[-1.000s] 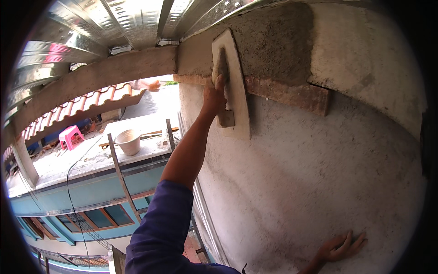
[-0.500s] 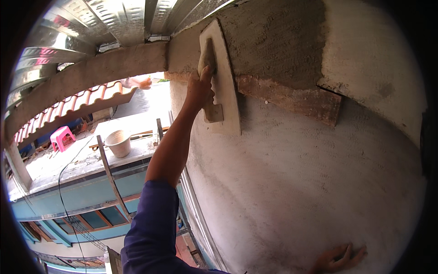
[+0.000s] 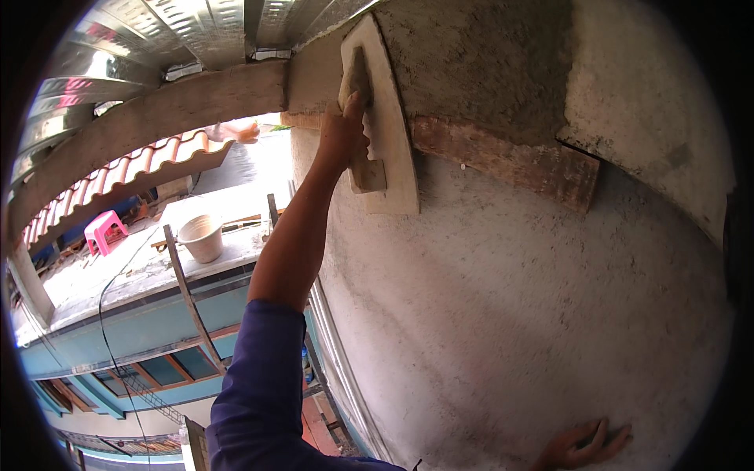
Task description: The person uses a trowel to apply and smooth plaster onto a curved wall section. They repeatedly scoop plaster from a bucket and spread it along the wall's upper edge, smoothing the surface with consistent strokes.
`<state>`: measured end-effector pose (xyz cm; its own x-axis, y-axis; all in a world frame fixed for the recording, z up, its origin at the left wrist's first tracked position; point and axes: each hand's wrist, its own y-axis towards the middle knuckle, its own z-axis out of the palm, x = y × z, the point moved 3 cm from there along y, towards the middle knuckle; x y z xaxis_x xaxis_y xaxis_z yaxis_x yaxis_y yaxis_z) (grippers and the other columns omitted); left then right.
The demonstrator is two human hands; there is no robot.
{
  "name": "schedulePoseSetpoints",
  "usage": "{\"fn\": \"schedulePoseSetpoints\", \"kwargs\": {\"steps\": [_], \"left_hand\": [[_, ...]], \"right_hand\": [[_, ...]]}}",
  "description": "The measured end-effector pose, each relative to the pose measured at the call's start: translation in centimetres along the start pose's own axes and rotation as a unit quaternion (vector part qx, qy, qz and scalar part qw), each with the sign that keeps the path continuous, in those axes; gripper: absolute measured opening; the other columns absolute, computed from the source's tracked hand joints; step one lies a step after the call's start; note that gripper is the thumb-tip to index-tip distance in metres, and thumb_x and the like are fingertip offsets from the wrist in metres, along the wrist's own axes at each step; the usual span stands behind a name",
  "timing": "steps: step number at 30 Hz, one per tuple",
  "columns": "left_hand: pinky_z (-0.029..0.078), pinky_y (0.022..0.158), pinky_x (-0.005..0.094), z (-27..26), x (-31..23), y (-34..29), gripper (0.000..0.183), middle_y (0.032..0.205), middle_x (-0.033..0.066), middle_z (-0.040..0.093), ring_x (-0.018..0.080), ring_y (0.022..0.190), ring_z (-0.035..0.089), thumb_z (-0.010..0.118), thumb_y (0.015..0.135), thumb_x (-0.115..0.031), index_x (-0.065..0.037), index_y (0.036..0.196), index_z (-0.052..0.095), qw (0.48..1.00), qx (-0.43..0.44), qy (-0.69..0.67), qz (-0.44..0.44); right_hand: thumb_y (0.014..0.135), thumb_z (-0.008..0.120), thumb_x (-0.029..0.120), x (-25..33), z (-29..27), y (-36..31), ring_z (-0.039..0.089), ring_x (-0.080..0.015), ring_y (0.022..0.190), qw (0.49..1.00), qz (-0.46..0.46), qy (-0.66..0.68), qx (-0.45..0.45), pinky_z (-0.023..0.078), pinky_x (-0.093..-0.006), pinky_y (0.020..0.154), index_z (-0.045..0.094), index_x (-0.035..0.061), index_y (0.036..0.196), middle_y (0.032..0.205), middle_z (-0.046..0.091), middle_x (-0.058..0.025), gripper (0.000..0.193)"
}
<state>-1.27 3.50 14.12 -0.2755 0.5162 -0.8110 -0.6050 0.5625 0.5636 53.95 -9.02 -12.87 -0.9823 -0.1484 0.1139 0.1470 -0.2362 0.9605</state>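
Note:
My left hand (image 3: 345,129), its arm in a purple sleeve, is raised and wrapped round the handle of a plastering float (image 3: 399,169). The float is long, pale and pointed at the top. It stands nearly upright with its face toward the wall, crossing the left end of a wooden batten (image 3: 506,157). Above the batten lies a darker, rough band of mortar (image 3: 479,63); below it spreads a paler grey wall (image 3: 510,290). Low on the right, my right hand (image 3: 585,446) is at the wall with its fingers apart and nothing in them.
Corrugated metal roofing (image 3: 181,31) hangs over a concrete beam (image 3: 196,98) at upper left. Beyond the wall's edge, a lower ledge carries a pale bucket (image 3: 202,239) and a pink stool (image 3: 104,232). Upright wooden poles (image 3: 191,294) and pale pipes (image 3: 345,373) stand nearby.
The view has shifted slightly, so the wall and batten sit a little higher in the picture. The float appears a touch higher too, still in my left hand. My right hand stays low at the wall.

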Motion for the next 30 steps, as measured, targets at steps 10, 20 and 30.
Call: {"fn": "schedulePoseSetpoints", "kwargs": {"steps": [10,20,30], "left_hand": [[0.045,0.041,0.0323,1.0,5.3,-8.0,0.04,0.074,0.0041,0.051,0.0142,0.05,0.053,0.056,0.105,-0.043,-0.004,0.114,0.049,0.982,-0.028,0.142,0.119],[0.055,0.059,0.047,5.0,-3.4,-8.3,0.045,0.074,0.0247,0.064,0.0369,0.062,0.068,0.062,0.102,-0.039,0.003,0.107,0.048,0.946,0.029,0.161,0.281],[0.048,0.044,0.0326,1.1,2.9,-7.2,0.042,0.072,0.0053,0.055,0.0151,0.052,0.058,0.057,0.104,-0.044,-0.004,0.116,0.051,0.987,-0.009,0.123,0.107]], "right_hand": [[0.106,0.053,0.01,-3.6,-0.5,-2.2,0.03,-0.0447,0.15,0.987,-0.098,-0.08,0.096,0.033,-0.06,0.119,0.06,-0.0005,0.124,0.157,0.037,-0.025,0.022],[0.107,0.051,0.011,-3.0,-0.4,-2.3,0.03,-0.0477,0.149,0.989,-0.096,-0.065,0.095,0.029,-0.0643,0.119,0.058,0.0008,0.127,0.156,0.038,-0.0262,0.024],[0.104,0.056,0.008,-3.7,-0.1,-2.8,0.028,-0.0458,0.15,0.992,-0.075,-0.055,0.085,0.031,-0.0611,0.119,0.059,-0.0022,0.124,0.156,0.038,-0.027,0.023]]}}
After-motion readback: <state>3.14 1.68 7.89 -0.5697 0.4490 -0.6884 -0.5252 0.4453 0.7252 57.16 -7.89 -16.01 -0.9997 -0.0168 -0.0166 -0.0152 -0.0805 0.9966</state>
